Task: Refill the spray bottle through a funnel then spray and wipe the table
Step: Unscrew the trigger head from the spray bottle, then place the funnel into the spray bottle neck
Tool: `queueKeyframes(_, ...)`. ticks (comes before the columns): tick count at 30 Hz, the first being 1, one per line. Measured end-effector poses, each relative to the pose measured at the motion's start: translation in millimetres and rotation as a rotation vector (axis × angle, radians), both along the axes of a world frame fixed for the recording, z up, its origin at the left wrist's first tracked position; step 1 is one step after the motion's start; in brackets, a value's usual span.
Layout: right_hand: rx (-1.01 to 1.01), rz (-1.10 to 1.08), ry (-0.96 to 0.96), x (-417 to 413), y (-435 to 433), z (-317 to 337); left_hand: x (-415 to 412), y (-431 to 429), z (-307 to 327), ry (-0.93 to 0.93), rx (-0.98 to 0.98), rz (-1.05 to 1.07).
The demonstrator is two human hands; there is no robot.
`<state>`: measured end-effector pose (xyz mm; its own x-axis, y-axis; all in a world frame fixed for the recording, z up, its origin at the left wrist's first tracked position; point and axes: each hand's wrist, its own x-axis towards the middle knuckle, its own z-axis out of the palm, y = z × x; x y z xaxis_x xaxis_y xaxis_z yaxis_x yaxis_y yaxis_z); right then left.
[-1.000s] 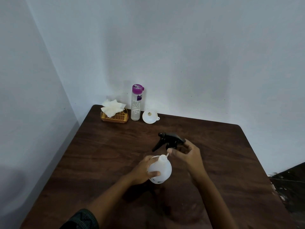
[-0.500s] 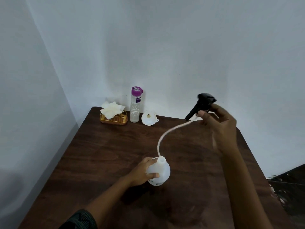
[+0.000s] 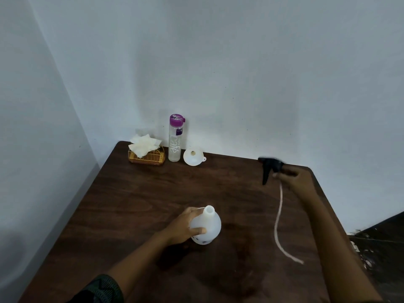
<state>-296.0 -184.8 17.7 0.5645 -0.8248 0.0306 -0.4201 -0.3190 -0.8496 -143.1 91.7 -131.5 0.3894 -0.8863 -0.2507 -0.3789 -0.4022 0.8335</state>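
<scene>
While I watch through the head camera, the white spray bottle (image 3: pixel 213 224) stands upright on the dark wooden table (image 3: pixel 135 204), just below the middle of the frame, with its neck uncapped. My left hand (image 3: pixel 182 228) grips it from the left side, fingers curled round the shoulder and thumb pressed on the front.

At the right of the frame, near the table's far right corner, my right hand (image 3: pixel 291 179) is closed round the black trigger head (image 3: pixel 270 166), nozzle pointing left. The hand is blurred, so I cannot make out each finger. The pale dip tube (image 3: pixel 278 215) hangs from the head and curves down toward the lower right, well apart from the bottle. I cannot tell whether its end touches the tabletop.

At the upper left of the table, against the wall, a white funnel (image 3: pixel 192 157) lies on its side. Just left of it stands a clear water bottle (image 3: pixel 175 143) with a purple cap, then a gold wire basket (image 3: pixel 146 158) holding white tissues (image 3: pixel 143 144).
</scene>
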Motion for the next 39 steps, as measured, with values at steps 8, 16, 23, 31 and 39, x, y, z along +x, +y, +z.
queueKeyframes(8, 0.154, -0.027, 0.633, -33.0, -14.6, -120.9, 1.5, -0.7, 3.0, -0.01, 0.018, 0.001)
queueKeyframes(16, 0.119, -0.042, 0.681, -20.6, -8.0, -136.0, 4.5, -2.7, 10.6, -0.047, 0.026, 0.007)
queueKeyframes(23, -0.029, -0.302, 0.583, -21.9, 8.8, -116.9, -5.4, 5.7, 15.8, 0.051, 0.062, 0.026)
queueKeyframes(31, -0.155, 0.131, 0.274, 92.2, 32.3, -62.4, 64.1, 28.2, 62.0, 0.209, -0.135, 0.31)
queueKeyframes(39, -0.106, 0.351, 0.188, 232.1, 77.1, -48.4, 120.1, 54.2, 87.2, 0.168, -0.196, 0.41)
